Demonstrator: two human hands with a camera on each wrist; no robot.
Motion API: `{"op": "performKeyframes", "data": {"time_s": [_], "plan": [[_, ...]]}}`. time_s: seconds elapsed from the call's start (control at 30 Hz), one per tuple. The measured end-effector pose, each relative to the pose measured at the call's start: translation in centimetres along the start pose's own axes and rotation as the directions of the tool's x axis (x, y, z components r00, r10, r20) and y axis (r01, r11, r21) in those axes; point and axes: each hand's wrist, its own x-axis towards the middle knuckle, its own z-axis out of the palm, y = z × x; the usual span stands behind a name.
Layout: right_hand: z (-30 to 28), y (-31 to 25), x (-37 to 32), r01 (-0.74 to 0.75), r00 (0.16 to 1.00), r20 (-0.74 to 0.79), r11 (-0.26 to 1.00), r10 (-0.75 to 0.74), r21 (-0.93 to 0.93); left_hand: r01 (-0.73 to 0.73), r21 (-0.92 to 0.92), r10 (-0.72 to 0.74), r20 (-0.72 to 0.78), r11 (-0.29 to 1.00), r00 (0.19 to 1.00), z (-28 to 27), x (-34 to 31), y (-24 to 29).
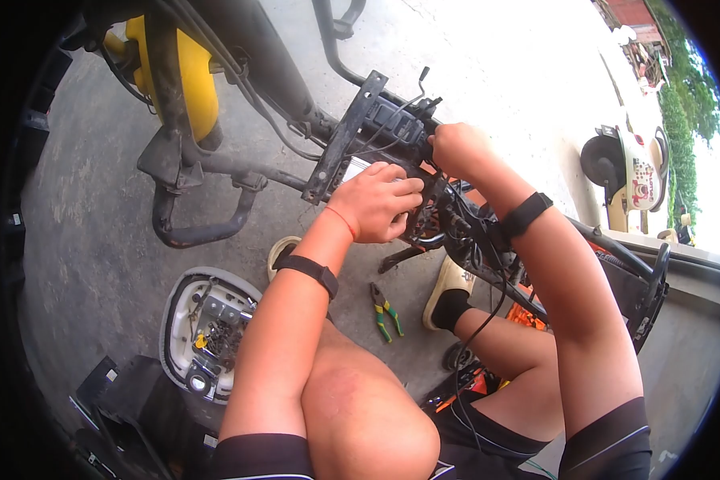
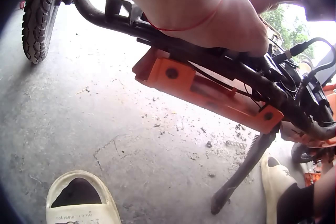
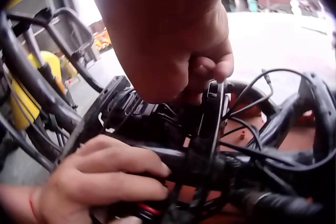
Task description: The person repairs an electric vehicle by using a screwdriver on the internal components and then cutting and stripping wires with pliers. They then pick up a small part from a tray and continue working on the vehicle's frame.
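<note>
A stripped scooter frame of black tubes crosses the head view, with cables and an orange panel under it. My left hand lies over the frame beside a silvery finned box; in the right wrist view its fingers stretch across a black tube. My right hand is at the far side of the frame, next to a black box with slots. Its curled fingers pinch the upper end of a black strip with a pale edge. Part of that grip is hidden behind the hand.
Pliers with green and yellow handles lie on the concrete floor between the feet. A grey-rimmed tub of small metal parts stands at the left. Black plastic parts lie beside it. A white scooter is parked at the right.
</note>
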Motion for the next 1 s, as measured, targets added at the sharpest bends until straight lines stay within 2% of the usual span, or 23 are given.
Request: {"op": "performKeyframes", "data": {"time_s": [0.13, 0.2, 0.23, 0.3, 0.33, 0.4, 0.53, 0.6, 0.7, 0.77, 0.83, 0.87, 0.9, 0.93, 0.97, 1.0], "plan": [[0.1, 0.6, 0.5, 0.111, 0.992, -0.049, 0.986, -0.117, -0.122, -0.006, 0.006, 0.006, -0.027, 1.0, 1.0, 0.1, 0.0, 0.0], [0.1, 1.5, 0.4, 0.251, 0.957, -0.099, 0.947, -0.274, -0.203, -0.006, -0.004, 0.006, -0.018, 1.0, 1.0, 0.0, 0.0, 0.0], [0.1, 1.8, 0.4, 0.251, 0.956, -0.099, 0.946, -0.275, -0.204, -0.006, -0.013, 0.006, -0.012, 1.0, 1.0, 0.0, 0.0, -0.1], [0.1, 2.5, 0.6, 0.393, 0.89, -0.118, 0.873, -0.44, -0.288, -0.005, -0.012, 0.005, -0.019, 1.0, 1.0, 0.0, 0.0, -0.1], [0.2, 2.9, 0.7, 0.395, 0.89, -0.118, 0.873, -0.441, -0.288, -0.007, -0.016, 0.006, -0.022, 1.0, 1.0, 0.1, 0.0, -0.1], [0.0, 3.5, 1.1, 0.516, 0.801, -0.119, 0.778, -0.586, -0.359, -0.003, -0.019, 0.003, -0.025, 1.0, 1.0, 0.1, -0.1, -0.2], [-0.7, 4.0, 1.5, 0.585, 0.75, -0.048, 0.697, -0.659, -0.415, -0.009, -0.034, 0.008, -0.03, 0.999, 1.0, 0.1, -0.1, -0.2], [-1.4, 3.7, 1.9, 0.643, 0.64, 0.026, 0.517, -0.768, -0.565, -0.002, -0.019, 0.001, -0.036, 1.0, 0.999, 0.1, 0.0, -0.4], [-2.0, 3.4, 2.2, 0.642, 0.615, 0.009, 0.495, -0.788, -0.585, -0.01, -0.015, 0.01, -0.029, 1.0, 1.0, 0.2, -0.2, -0.1], [-1.4, 3.3, 2.3, 0.639, 0.621, -0.049, 0.541, -0.782, -0.548, 0.0, -0.019, 0.0, -0.012, 1.0, 1.0, 0.1, -0.1, -0.1], [-0.9, 3.1, 2.0, 0.579, 0.712, -0.098, 0.66, -0.696, -0.478, -0.003, -0.016, 0.002, -0.009, 1.0, 1.0, -0.2, 0.1, -0.2], [-0.8, 3.4, 2.1, 0.533, 0.778, -0.153, 0.769, -0.609, -0.352, 0.001, -0.023, -0.001, 0.0, 1.0, 1.0, -0.1, 0.1, 0.0], [-0.9, 3.3, 1.4, 0.524, 0.787, -0.155, 0.779, -0.598, -0.346, -0.01, -0.031, 0.01, 0.007, 0.999, 1.0, 0.0, -0.1, 0.2], [-1.3, 3.3, 1.0, 0.404, 0.869, -0.242, 0.902, -0.431, -0.155, -0.007, -0.023, 0.007, 0.003, 1.0, 1.0, 0.0, 0.0, 0.1], [-1.9, 3.2, 0.5, 0.266, 0.925, -0.296, 0.963, -0.239, 0.053, -0.008, -0.011, 0.008, 0.0, 1.0, 1.0, -0.1, 0.2, 0.0], [-2.0, 3.3, 0.2, 0.192, 0.959, -0.236, 0.973, -0.159, 0.126, -0.008, -0.015, 0.008, 0.001, 1.0, 1.0, -0.1, 0.2, 0.0]]}}
